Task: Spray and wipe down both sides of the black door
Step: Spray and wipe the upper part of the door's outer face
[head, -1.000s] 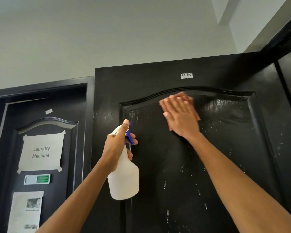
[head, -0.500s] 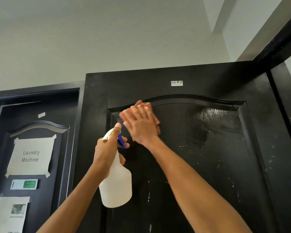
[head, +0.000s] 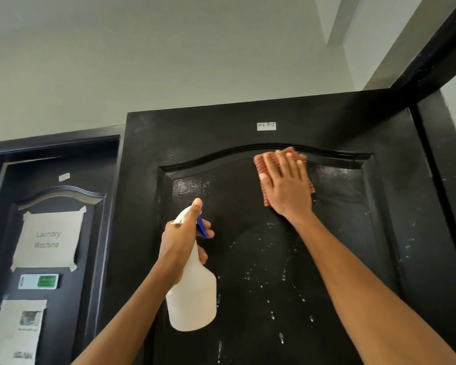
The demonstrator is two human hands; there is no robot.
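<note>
The black door [head: 395, 259] fills the middle and right of the view, open, with an arched raised panel and white spray droplets running down it. My right hand [head: 287, 185] presses a folded orange-red cloth [head: 261, 162] flat against the top of the panel, fingers straight and pointing up, just under the arched moulding. My left hand [head: 182, 238] grips the neck of a white spray bottle [head: 192, 299] with a blue trigger, thumb on top of the nozzle, held a little off the door at lower left of the cloth.
A small white label [head: 266, 126] is stuck near the door's top. To the left is a second black door [head: 95, 233] with a taped "Laundry Machine" sign [head: 50, 238], a green-and-white tag [head: 38, 281] and a paper notice [head: 19, 333]. The black door frame [head: 437, 56] runs up at right.
My right hand slid the cloth left across the panel top, then back right to the middle under the arch. My left hand kept holding the bottle in about the same place.
</note>
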